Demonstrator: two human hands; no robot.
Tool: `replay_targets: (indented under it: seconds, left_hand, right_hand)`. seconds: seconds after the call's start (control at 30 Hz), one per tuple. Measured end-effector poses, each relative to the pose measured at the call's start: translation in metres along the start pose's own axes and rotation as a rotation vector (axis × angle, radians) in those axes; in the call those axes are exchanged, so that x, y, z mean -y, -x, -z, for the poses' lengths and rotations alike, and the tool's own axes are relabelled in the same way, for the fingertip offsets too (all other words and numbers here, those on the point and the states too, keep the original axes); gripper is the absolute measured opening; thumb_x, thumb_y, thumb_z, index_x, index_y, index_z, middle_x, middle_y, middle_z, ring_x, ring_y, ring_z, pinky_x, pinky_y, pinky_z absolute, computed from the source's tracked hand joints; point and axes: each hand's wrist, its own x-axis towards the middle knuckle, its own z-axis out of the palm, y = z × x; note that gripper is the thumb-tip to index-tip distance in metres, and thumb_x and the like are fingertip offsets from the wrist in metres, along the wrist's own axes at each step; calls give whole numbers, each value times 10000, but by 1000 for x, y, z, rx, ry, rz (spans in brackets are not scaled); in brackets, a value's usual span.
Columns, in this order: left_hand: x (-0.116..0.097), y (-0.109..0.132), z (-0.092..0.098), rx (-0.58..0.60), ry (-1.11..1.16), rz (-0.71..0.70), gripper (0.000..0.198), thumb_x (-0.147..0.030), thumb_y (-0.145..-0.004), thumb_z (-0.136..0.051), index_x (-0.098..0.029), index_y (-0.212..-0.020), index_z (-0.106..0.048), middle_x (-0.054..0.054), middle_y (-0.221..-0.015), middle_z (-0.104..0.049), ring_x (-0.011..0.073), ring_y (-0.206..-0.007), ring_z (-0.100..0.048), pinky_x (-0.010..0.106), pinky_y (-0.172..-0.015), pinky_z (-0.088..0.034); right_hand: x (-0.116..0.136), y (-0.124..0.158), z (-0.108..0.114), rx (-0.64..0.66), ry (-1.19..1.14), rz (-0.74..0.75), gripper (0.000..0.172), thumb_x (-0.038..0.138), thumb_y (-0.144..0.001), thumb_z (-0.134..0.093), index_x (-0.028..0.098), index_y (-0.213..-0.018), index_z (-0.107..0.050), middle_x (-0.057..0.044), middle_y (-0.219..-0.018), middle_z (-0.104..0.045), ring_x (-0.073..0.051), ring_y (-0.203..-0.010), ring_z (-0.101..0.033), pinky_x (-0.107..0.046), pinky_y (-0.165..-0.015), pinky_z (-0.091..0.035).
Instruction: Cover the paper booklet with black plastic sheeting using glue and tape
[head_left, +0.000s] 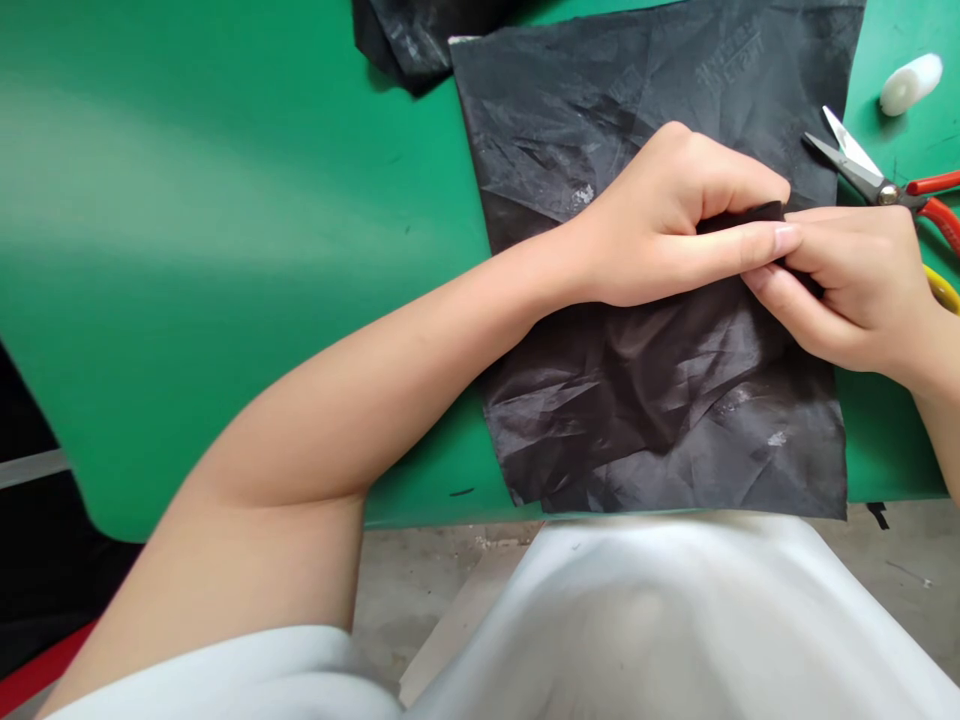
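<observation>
A wrinkled sheet of black fabric (660, 420) lies on the green tabletop, with white chalky marks on its surface. Both hands meet over its right half. My left hand (682, 220) is closed, thumb stretched along the edge, pinching a bunched bit of the black fabric. Touching its fingertips, my right hand (862, 280) is closed on the same bunched part, with its thumb under the left thumb. The fingers cover most of the gathered cloth. Just beyond my right hand lie open scissors (877, 185) with red handles, blades pointing left.
A white roll-like piece (911, 85) lies at the upper right. Another black fabric bundle (427, 40) sits at the top. Part of a yellow loop (942, 289) shows behind my right wrist. The green table (225, 220) ends just before my body.
</observation>
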Motion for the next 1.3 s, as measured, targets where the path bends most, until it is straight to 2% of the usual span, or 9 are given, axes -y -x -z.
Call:
replay_targets:
  seconds: [0.17, 0.3, 0.4, 0.53, 0.77, 0.97, 1.03, 1.17, 1.3]
  left_hand:
    - [0, 0, 0, 9, -10, -10, 578, -566, -987, -352, -175, -563, -345, -33, -603, -301, 62, -681, -459, 234, -683, -391]
    - [-1, 0, 0, 9, -17, -3, 607, -623, -974, -312, -181, -559, -328, -37, -601, -272, 53, -664, -422, 235, -655, -359]
    - [-1, 0, 0, 8, -24, 9, 623, -664, -956, -295, -186, -557, -314, -43, -592, -243, 45, -640, -396, 227, -623, -329]
    - [-2, 0, 1, 3, -23, -3, 611, -633, -966, -312, -181, -554, -312, -50, -588, -248, 36, -643, -395, 220, -634, -343]
    - [0, 0, 0, 8, -17, 1, 562, -560, -978, -364, -168, -575, -369, -28, -600, -340, 73, -684, -487, 244, -684, -414]
    - [2, 0, 0, 6, -12, -7, 554, -539, -987, -382, -174, -572, -351, -30, -588, -327, 66, -678, -486, 232, -682, -413]
    - [1, 1, 0, 11, -26, -9, 568, -561, -989, -364, -171, -576, -352, -34, -595, -333, 57, -687, -498, 221, -694, -424]
    - [-3, 1, 1, 41, -106, 27, 633, -620, -987, -242, -133, -619, -411, -41, -646, -359, 43, -747, -573, 201, -750, -468]
    - [-6, 0, 1, 91, -182, 42, 722, -654, -966, -112, -97, -664, -458, -43, -695, -395, 43, -818, -634, 206, -809, -498]
  right_hand:
    - [5, -3, 2, -19, -3, 22, 322, 313, -999, -411, 242, -722, -559, 3, -563, -500, -158, -526, -511, -336, -522, -339]
    - [6, -3, 3, 19, 13, -15, 305, 329, -987, -419, 264, -718, -546, 6, -561, -508, -177, -541, -525, -341, -520, -351]
    - [5, -4, 4, 13, 8, 10, 275, 291, -975, -428, 263, -716, -515, 12, -561, -510, -170, -540, -514, -336, -524, -345]
    - [5, -5, 4, -9, 2, 50, 253, 237, -957, -438, 252, -705, -459, 21, -555, -496, -154, -525, -490, -329, -514, -322]
    - [7, -5, 4, 23, 22, 6, 271, 273, -969, -409, 252, -707, -473, 17, -545, -484, -155, -523, -494, -330, -507, -322]
    - [6, -5, 3, 23, 11, -17, 318, 375, -989, -418, 252, -707, -497, 7, -535, -458, -162, -529, -494, -334, -501, -314]
    - [5, -5, 3, 25, -3, -13, 320, 372, -995, -419, 251, -708, -490, 10, -538, -456, -157, -529, -485, -332, -512, -317]
    - [4, -5, 5, -23, -52, 81, 278, 246, -988, -409, 239, -711, -429, 28, -564, -455, -128, -516, -440, -312, -518, -302]
    - [2, -4, 5, -6, -62, 101, 262, 231, -993, -402, 232, -735, -445, 31, -588, -462, -121, -523, -435, -301, -526, -299]
